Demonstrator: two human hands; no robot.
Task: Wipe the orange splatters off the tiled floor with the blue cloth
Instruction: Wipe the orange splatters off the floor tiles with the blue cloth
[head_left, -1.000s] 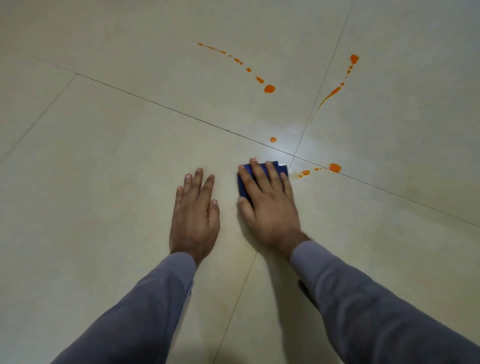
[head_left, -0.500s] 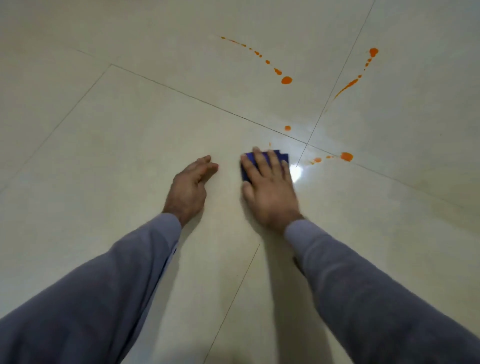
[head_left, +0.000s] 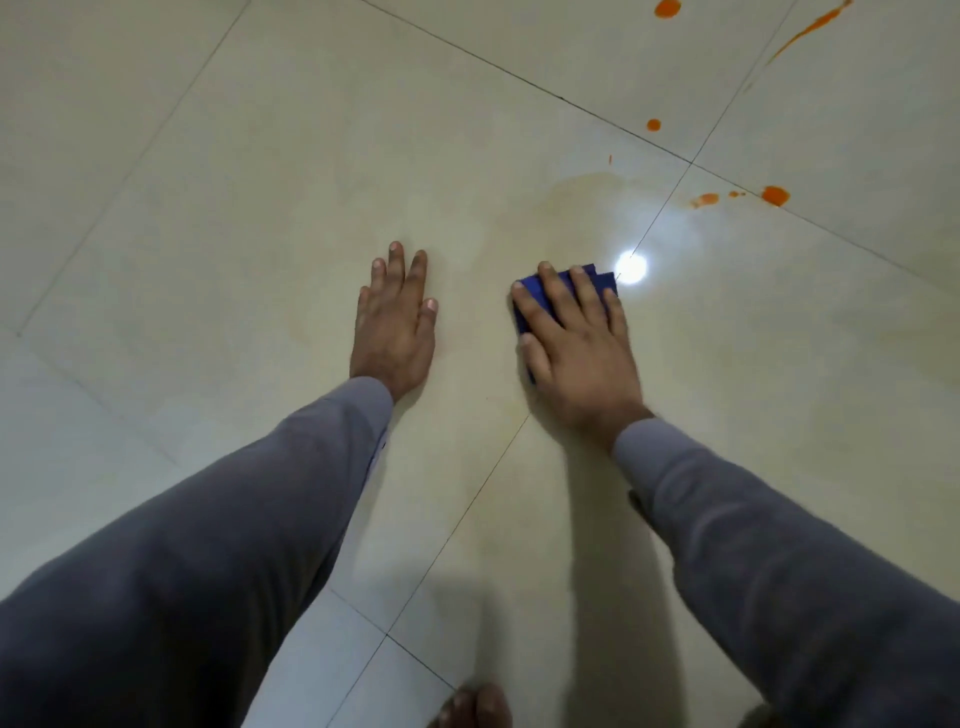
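Note:
A folded blue cloth (head_left: 597, 280) lies flat on the cream tiled floor (head_left: 260, 182). My right hand (head_left: 576, 343) presses down on it with straight, spread fingers and covers most of it. My left hand (head_left: 397, 322) rests flat on the floor to the left of the cloth, apart from it, holding nothing. Orange splatters remain beyond the cloth: a blob with smaller drops (head_left: 775, 195) at the right, a single drop (head_left: 653, 124), a larger drop (head_left: 667, 8) at the top edge and a streak (head_left: 800, 34) at the top right. A faint wet smear (head_left: 582, 197) marks the tile above the cloth.
Dark grout lines (head_left: 691, 162) cross just beyond the cloth. A bright light reflection (head_left: 631, 268) sits by the cloth's right corner. Toes of a bare foot (head_left: 472, 709) show at the bottom edge. My grey sleeves (head_left: 208, 545) fill the lower corners.
My right hand has dragged the cloth back toward me, away from the grout crossing. My left hand has gone from tilted on edge to flat. The view has tipped downward.

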